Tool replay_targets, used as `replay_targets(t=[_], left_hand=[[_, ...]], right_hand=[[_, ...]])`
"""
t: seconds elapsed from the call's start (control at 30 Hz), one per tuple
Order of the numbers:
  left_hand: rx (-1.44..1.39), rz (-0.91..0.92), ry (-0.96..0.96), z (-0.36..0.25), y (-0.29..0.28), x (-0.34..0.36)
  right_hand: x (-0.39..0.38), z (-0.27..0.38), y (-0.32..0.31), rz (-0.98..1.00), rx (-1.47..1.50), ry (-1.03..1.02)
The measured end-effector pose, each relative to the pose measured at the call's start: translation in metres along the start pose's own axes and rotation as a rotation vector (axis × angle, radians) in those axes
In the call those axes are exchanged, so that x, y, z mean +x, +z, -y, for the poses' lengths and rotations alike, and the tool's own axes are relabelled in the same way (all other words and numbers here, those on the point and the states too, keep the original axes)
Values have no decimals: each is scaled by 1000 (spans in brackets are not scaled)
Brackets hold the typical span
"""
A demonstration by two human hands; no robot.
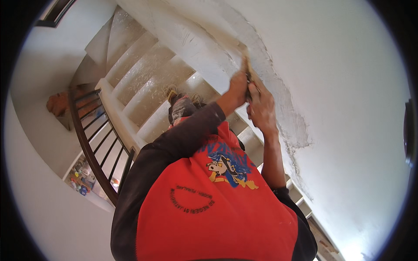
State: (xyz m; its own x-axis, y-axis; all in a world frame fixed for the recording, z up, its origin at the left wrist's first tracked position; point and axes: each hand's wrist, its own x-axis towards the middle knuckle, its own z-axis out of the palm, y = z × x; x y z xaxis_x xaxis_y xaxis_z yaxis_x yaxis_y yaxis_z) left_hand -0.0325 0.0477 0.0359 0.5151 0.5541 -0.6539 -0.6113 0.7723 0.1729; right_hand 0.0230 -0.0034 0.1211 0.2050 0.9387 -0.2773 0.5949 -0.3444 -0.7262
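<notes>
The work on the wall [348,108] looks partway along, judging by its surface. A rough grey strip [285,102] runs beside the stairs [150,89], its border ragged and broken, while the wall to the right of it appears smooth and pale. Streaks and uneven tone within the strip suggest that nothing there is finished; the lower end, near the right forearm, looks the roughest. Pale specks and smears lie on the treads.

The tool [245,60], thin and light brown, is at the wall beside the strip's upper part, ahead of the person's chest. The left hand [238,88] has its grip closed around it; the right hand [262,105] pinches it just beside, fingers laid along it and thumb on the near side.

The tool shows almost edge-on, so its shape and full width cannot be made out, and whether it touches the wall is unclear. Blur softens the left hand and the tool's tip, and the hands cover the tool's lower part. The red shirt [209,235] and dark sleeves hide much of the lower stairs. Beyond the railing [85,135], small coloured items are too small to identify, and a dark object [409,130] is cut off at the right rim.
</notes>
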Motion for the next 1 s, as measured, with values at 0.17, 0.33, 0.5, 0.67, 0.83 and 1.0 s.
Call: replay_targets(t=[0.17, 0.33, 0.5, 0.67, 0.83, 1.0], left_hand=[[155, -83, 317, -9, -8, 14], [148, -102, 31, -26, -1, 0], [36, -103, 60, -43, 1, -6], [272, -133, 179, -52, 3, -8], [23, -64, 151, -42, 2, 6], [243, -83, 408, -54, -4, 20]], right_hand=[[26, 14, 14, -86, -368, -633], [17, 37, 9, 101, -81, 128], [27, 44, 19, 92, -108, -26], [29, 52, 15, 37, -32, 197], [28, 51, 10, 187, -55, 119], [43, 49, 18, 39, -106, -166]])
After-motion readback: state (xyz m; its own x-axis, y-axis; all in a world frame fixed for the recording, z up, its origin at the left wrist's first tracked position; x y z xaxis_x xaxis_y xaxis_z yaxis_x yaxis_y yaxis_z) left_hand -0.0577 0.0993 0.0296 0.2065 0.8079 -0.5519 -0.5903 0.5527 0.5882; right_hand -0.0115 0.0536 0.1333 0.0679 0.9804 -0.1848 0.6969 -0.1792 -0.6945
